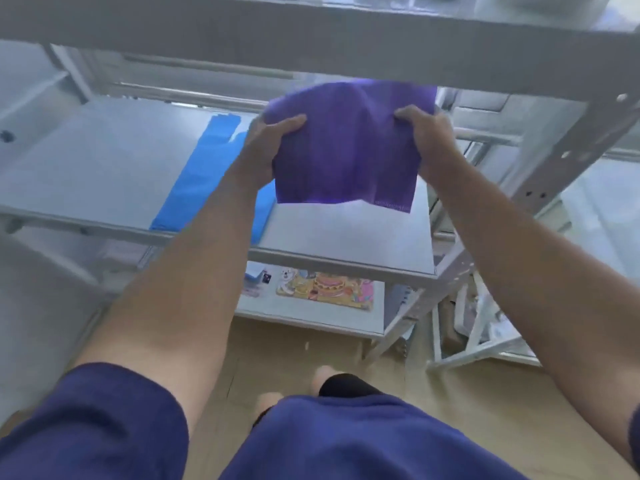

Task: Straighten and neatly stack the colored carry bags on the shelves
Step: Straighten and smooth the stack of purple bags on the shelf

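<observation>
Purple carry bag (pixel 346 147): held in the air above the middle shelf (pixel 86 168), left hand (pixel 266 147) and right hand (pixel 429 140) each gripping a side edge. Blue carry bag (pixel 194 181): flat on that shelf, reaching its front edge. Step in hand, straightening; next likely calls for laying purple squarely on blue.

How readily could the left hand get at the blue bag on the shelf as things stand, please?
Probably yes, but not at once: the left hand has its grip on the purple bag. The blue bag lies on the shelf beside it, with nothing between.
</observation>
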`<state>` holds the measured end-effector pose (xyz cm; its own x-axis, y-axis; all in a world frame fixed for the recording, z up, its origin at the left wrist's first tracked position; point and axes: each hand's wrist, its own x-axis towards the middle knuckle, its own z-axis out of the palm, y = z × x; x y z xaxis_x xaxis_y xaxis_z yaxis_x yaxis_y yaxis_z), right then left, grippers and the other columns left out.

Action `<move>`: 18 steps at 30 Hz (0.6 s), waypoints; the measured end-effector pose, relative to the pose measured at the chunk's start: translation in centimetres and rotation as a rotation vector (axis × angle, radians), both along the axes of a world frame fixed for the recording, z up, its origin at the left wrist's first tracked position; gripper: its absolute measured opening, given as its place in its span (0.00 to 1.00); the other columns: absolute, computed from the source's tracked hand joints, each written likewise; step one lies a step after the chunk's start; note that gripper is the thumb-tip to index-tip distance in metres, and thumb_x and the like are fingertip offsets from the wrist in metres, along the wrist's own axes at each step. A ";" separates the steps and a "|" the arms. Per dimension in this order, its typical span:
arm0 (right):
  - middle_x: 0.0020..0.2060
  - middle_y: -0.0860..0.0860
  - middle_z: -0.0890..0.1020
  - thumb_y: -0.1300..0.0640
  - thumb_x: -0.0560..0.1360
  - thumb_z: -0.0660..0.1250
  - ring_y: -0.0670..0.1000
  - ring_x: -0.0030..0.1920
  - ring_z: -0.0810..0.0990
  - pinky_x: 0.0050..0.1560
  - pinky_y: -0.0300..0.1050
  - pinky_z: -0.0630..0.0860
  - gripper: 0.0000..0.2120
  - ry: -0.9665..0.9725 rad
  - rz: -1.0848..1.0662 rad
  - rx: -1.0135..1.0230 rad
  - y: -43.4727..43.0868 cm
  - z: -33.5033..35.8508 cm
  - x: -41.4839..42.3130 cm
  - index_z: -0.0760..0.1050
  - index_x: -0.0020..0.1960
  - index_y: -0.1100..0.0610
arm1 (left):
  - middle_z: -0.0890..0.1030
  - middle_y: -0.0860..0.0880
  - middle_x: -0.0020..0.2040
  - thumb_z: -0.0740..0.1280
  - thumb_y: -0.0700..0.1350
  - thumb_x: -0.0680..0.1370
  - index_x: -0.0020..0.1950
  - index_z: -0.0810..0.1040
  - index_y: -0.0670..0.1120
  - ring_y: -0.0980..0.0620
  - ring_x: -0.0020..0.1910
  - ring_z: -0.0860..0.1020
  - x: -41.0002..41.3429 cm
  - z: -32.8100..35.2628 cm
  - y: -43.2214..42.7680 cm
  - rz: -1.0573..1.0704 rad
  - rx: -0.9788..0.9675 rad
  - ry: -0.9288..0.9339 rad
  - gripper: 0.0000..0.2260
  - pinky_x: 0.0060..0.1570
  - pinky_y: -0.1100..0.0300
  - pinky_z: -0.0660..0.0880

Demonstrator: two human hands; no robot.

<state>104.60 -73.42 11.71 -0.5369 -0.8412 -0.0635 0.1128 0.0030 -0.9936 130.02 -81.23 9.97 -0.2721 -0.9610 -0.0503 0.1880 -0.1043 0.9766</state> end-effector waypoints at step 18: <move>0.46 0.55 0.85 0.66 0.73 0.70 0.56 0.43 0.84 0.36 0.42 0.80 0.11 0.237 -0.169 0.504 2.6 -16.6 -2.4 0.80 0.54 0.59 | 0.82 0.49 0.55 0.72 0.39 0.73 0.75 0.67 0.49 0.47 0.54 0.82 -4.2 -16.5 -3.8 -0.100 -0.039 -0.628 0.31 0.56 0.55 0.80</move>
<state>102.20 -70.80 -4.89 -0.7093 -0.6398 -0.2959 -0.0726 0.4839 -0.8721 125.81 -85.05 -6.51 -0.2903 -0.9369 -0.1948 -0.4302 -0.0541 0.9011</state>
